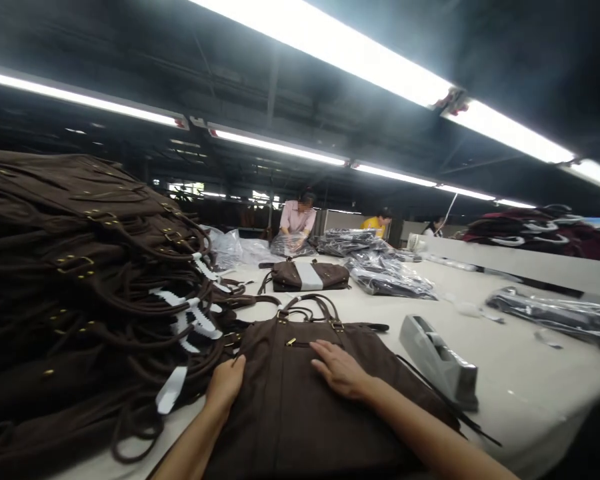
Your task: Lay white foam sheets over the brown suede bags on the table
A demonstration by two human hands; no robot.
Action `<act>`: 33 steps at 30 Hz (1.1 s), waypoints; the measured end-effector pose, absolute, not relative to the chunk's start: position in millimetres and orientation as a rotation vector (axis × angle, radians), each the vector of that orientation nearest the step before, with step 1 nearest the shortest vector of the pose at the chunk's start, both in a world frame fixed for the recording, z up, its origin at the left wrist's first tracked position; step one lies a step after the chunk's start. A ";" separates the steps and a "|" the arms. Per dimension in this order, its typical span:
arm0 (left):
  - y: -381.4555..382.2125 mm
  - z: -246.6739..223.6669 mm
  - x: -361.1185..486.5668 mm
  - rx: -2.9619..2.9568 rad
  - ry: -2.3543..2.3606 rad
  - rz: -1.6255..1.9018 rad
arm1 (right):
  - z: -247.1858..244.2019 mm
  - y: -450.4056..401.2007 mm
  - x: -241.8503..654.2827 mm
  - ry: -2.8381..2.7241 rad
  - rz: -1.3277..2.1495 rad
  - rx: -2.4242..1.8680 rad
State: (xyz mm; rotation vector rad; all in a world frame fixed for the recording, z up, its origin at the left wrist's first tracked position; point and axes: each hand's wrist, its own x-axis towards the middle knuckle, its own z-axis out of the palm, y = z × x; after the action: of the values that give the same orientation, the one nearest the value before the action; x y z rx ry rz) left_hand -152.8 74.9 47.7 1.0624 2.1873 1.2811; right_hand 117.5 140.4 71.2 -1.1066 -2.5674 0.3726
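Observation:
A dark brown handbag lies flat on the white table before me, its handles pointing away. My left hand grips the bag's left edge, thumb on top and the other fingers mostly hidden. Across the middle, my right hand rests flat with fingers stretched out, just below a zipper with a gold pull. Beyond the handles sits another brown bag with a pale band round it.
A tall pile of brown bags rises at my left, white tags hanging from straps. A grey tape dispenser stands right of the bag. Plastic-wrapped bags lie further back. Across the table, a person in a pink shirt handles plastic.

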 end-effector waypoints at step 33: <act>-43.0 42.0 -85.4 1.798 2.783 1.527 | 30.4 175.2 -49.1 -2.164 0.469 -0.653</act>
State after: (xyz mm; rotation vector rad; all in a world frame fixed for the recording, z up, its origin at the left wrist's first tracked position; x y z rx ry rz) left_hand -85.4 -43.0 42.0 1.7980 2.7826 1.5270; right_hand -49.1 175.2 30.4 -0.6532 -2.1639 0.4693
